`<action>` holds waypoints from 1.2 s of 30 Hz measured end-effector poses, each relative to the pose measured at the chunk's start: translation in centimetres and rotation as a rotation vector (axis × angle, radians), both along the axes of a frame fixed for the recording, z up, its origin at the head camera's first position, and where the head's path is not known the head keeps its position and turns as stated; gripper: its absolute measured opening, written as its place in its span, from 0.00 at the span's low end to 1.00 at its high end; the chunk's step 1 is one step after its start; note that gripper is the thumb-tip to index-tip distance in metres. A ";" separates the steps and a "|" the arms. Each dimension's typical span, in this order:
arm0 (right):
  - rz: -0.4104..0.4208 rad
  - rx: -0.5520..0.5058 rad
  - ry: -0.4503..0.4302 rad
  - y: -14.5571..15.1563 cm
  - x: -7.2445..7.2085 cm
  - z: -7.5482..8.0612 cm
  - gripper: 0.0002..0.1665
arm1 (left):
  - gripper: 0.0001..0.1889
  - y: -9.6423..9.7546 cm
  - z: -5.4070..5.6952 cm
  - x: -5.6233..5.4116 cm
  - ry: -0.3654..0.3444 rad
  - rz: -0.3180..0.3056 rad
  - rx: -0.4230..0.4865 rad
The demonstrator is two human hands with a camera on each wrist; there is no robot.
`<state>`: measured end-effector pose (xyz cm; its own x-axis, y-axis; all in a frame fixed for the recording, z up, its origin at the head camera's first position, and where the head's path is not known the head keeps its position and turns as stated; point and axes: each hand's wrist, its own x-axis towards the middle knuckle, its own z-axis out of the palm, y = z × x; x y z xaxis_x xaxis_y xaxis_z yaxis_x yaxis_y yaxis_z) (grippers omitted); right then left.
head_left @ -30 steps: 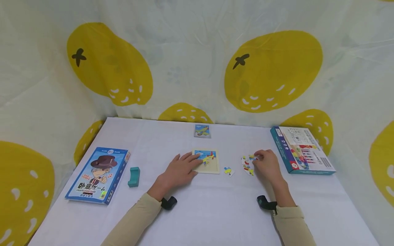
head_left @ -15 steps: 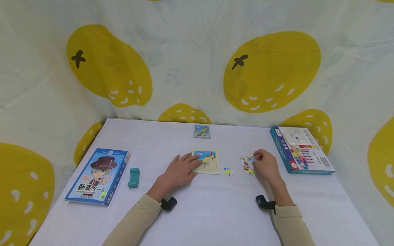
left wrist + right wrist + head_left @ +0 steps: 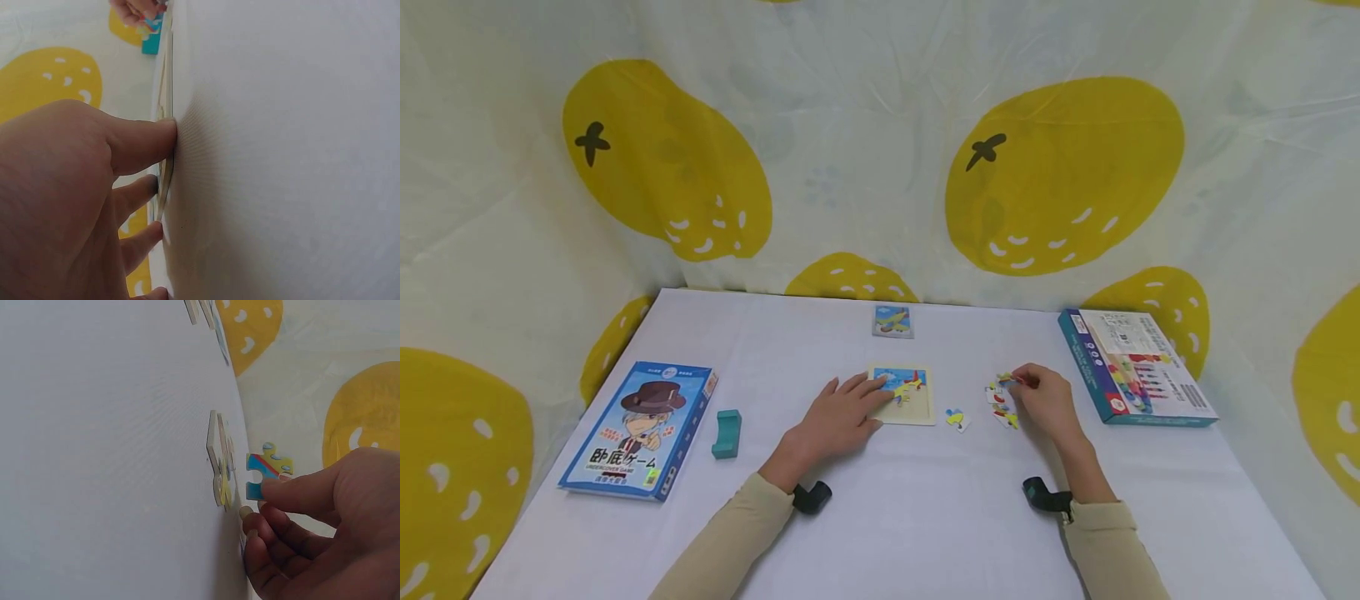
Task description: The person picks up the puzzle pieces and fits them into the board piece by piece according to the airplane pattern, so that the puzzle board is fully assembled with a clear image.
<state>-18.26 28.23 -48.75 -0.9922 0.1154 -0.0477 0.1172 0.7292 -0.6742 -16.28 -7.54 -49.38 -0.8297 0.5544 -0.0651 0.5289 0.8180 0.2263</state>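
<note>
My left hand point(image 3: 838, 417) rests on the left side of a wooden puzzle board point(image 3: 919, 408), fingers stretched over it. In the left wrist view its thumb point(image 3: 147, 144) lies against the board's edge. Pieces with blue sky and a yellow-and-red plane fill the board's upper part; bare wood shows below. My right hand point(image 3: 1048, 404) pinches a puzzle piece point(image 3: 256, 464), blue, red and yellow-green, between thumb and fingers, raised off the table. Beneath and beside it lie several loose puzzle pieces point(image 3: 1002, 412). One separate puzzle piece point(image 3: 957, 419) lies between them and the board.
A small picture card point(image 3: 892, 321) with a plane lies behind the board. At the left are a blue game box point(image 3: 638, 429) and a teal notched block point(image 3: 726, 433). Another box point(image 3: 1138, 367) lies at the far right. A fruit-patterned curtain point(image 3: 865, 167) hangs behind the table.
My right hand has picked a puzzle piece out of the loose group, lifting it and turning it slightly leftward. The left hand stays on the board.
</note>
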 end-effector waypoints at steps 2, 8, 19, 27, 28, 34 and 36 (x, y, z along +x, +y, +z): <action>0.008 -0.013 0.005 -0.2 -0.1 0.1 0.15 | 0.27 0.0 0.0 0.0 0.001 0.000 -0.001; 0.026 -0.051 0.005 -2.0 -0.3 0.7 0.15 | 0.27 0.0 0.1 0.0 -0.014 0.006 0.001; 0.081 -0.076 0.067 -5.7 -0.7 0.5 0.11 | 0.27 0.1 0.6 0.2 -0.024 0.002 0.015; 0.189 -0.090 0.070 -8.4 -0.5 0.6 0.08 | 0.27 -0.1 0.7 0.1 -0.056 0.002 0.033; 0.199 -0.091 0.066 -8.7 -0.5 0.6 0.08 | 0.27 -0.2 0.7 0.1 -0.059 0.001 0.035; 0.254 -0.103 0.037 -10.4 -0.5 0.5 0.07 | 0.27 -0.3 0.3 -0.2 -0.063 -0.003 0.059; 0.260 -0.102 0.033 -10.9 -0.5 0.4 0.07 | 0.27 -0.3 0.3 -0.3 -0.068 -0.001 0.066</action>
